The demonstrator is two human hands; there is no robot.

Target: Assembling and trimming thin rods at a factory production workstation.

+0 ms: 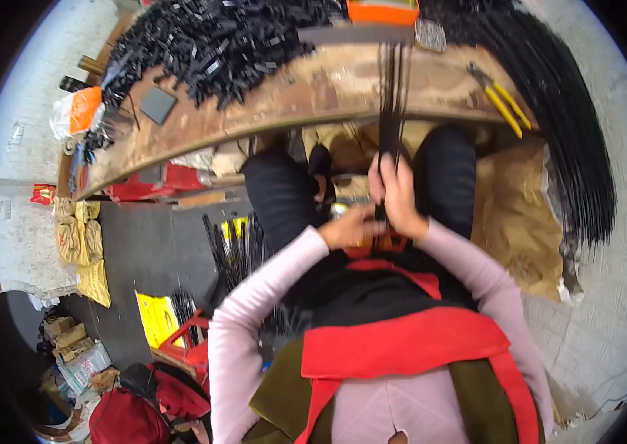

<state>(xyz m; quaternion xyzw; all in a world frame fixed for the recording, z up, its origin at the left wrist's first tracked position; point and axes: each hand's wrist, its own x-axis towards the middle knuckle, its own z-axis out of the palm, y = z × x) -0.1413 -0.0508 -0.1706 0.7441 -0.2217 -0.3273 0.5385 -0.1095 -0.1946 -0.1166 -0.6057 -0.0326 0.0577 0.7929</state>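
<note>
A bundle of thin black strips (390,96) runs upright in front of my body, its far ends lying over the table edge. My right hand (400,194) is closed around the bundle below that edge. Lower down, my left hand (352,226) has its fingers curled at the near end of the same bundle, slightly blurred. The near tips are partly hidden by my hands and lap. On the table to the right lie pliers (504,102) with yellow handles, apart from both hands.
The wooden table (269,103) bears a heap of small black parts (217,44), an orange box (383,11) and a grey metal bar (358,35). Long black strips (576,155) hang off its right side. Brown paper (517,214) is below; a red stool (189,344) stands left.
</note>
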